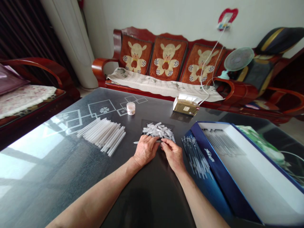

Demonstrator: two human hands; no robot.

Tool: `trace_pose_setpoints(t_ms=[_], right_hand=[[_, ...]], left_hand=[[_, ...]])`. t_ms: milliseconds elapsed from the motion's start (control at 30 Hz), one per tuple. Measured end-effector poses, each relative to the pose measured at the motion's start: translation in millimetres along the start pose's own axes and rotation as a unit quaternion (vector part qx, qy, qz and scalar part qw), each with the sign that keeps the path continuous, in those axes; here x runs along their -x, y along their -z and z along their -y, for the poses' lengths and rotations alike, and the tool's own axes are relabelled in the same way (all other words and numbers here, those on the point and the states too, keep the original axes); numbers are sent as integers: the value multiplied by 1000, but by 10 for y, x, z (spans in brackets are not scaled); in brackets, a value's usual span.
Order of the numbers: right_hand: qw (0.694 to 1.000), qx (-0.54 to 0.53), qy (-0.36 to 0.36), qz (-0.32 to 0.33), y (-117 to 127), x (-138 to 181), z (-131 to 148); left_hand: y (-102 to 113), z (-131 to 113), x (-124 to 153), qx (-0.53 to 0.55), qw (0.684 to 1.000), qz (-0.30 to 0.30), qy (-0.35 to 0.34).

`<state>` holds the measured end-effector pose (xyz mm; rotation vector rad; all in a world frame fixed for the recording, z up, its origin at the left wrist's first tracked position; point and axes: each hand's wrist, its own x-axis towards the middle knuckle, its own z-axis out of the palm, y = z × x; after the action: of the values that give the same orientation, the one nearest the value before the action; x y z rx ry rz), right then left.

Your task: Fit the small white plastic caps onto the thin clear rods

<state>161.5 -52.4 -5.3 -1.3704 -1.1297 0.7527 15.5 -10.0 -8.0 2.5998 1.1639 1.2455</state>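
Pinching a slim tube (136, 142) are left fingers (150, 139) and right fingers (169, 143); the blue box's (224, 182) script (209, 155) is unreadable.

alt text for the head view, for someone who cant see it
A person's left hand holds a slim stick close to the right hand, by small white pieces on a dark table. White tubes lie left; thin dark rods and an open blue box, right. Beyond are a jar, tissue box and sofa.
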Motion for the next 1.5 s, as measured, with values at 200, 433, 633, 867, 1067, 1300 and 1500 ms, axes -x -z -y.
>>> trace_pose_setpoints(t_ms=[200, 433, 633, 867, 1067, 1300, 1500], right_hand=[[1000, -4, -4, 15, 10, -8, -17], [997, 46, 8, 61, 120, -35, 25], [986, 132, 83, 53, 127, -12, 59], [987, 147, 69, 17, 90, -1, 50], [992, 84, 62, 65, 127, -2, 63], [986, 119, 104, 58, 112, -25, 41], [988, 130, 76, 42, 120, -23, 58]], left_hand=[[41, -13, -23, -13, 1000, 11, -13], [93, -36, -49, -22, 999, 19, -41], [100, -61, -46, -4, 998, 26, -58], [99, -81, -36, -8, 997, 33, -63], [90, -72, -38, -17, 998, 26, -49], [97, -81, -42, -10, 997, 42, -66], [84, -69, -34, -13, 998, 36, -57]])
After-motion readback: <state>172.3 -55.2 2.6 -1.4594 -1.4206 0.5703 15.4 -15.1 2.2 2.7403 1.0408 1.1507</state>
